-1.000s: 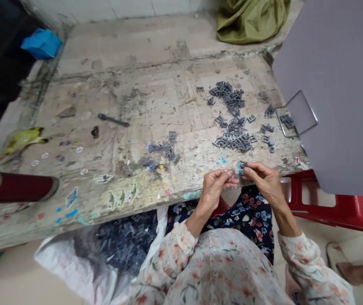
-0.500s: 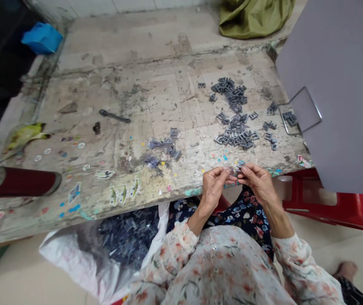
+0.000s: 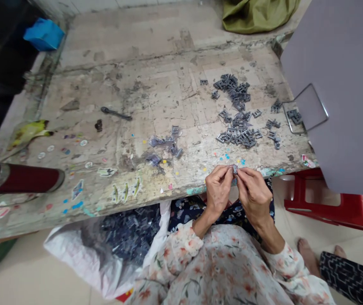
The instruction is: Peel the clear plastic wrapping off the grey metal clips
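My left hand [image 3: 218,190] and my right hand [image 3: 254,194] meet at the near edge of a worn table [image 3: 143,93]. Their fingertips pinch one small grey plastic part [image 3: 235,169] between them. Just beyond them a pile of the same grey parts [image 3: 237,135] is spread on the table top, with another heap [image 3: 232,90] farther back. A smaller cluster of grey parts and clear wrappers [image 3: 165,146] lies to the left of my hands.
A white bag full of dark parts [image 3: 121,237] sits on the floor under the table's edge. A red and silver flask [image 3: 19,180] lies at the left. A grey board with a wire handle [image 3: 337,84] leans at the right, above a red stool [image 3: 343,207]. Another person's foot [image 3: 307,250] shows at lower right.
My two hands have drawn closer together and slightly toward me, both now pinching the small part. The view has shifted a little, showing a foot at lower right.
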### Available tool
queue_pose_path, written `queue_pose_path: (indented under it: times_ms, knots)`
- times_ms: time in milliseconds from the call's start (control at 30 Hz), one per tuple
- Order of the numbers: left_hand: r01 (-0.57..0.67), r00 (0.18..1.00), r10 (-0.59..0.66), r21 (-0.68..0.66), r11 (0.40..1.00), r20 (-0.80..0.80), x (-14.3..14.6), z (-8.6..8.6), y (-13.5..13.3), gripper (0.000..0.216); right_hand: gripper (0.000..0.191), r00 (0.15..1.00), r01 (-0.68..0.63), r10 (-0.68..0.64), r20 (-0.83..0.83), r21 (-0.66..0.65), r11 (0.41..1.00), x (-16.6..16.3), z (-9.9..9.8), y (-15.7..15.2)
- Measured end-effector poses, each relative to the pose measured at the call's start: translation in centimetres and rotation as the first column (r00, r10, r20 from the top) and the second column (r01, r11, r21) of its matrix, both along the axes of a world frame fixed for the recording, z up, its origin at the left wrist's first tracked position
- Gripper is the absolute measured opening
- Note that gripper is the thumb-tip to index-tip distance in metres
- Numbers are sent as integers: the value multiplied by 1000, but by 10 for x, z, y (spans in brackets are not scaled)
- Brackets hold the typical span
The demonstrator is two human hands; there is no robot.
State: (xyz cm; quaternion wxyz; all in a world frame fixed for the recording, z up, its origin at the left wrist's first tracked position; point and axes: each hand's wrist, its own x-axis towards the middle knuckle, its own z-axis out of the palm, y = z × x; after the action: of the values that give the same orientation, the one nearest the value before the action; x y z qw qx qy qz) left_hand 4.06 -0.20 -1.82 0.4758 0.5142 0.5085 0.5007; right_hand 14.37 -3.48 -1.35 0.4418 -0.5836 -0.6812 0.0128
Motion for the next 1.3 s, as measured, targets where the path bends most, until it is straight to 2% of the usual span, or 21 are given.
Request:
queue_pose_path:
  times_ms: [133,233,400,500,600,767,1033,1167,1233,1300]
  knots:
    - [10,999,-4,119,993,-50,-1,-1,-3,23,24,993,39,-42,108,26,999,-3,1,-1]
    - [28,995,-6,209,977,-104,-4,-5,-3,22,22,997,25,-25,76,0,1000,-3,6,1]
    - [53,987,-1,325,944,-159,-12,-12,-4,23,11,985,-58,36,-171,-124,991,1,15,6]
    - [77,987,-26,326,942,-157,-14,-14,-4,24,24,930,-114,11,-366,-261,959,5,17,8]
    - [115,986,-71,313,943,-149,-16,-13,-5,25,28,899,-185,23,-438,-331,925,9,17,9]
    - [130,984,-89,288,949,-152,-17,-12,-6,26,18,904,-208,53,-425,-329,921,12,19,8]
    - [105,985,-53,332,937,-162,-17,-11,-9,24,8,905,-178,41,-424,-288,941,3,27,10]
    - [78,990,-38,306,949,-134,-18,-13,-9,23,7,927,-157,51,-372,-263,952,4,21,13]
    - [117,991,-99,229,966,-91,-23,-13,-3,22,10,952,-201,134,-277,-231,952,12,14,16]
    - [227,974,-226,93,969,-21,-31,-13,8,22,17,953,-297,278,-117,-208,932,25,6,21]
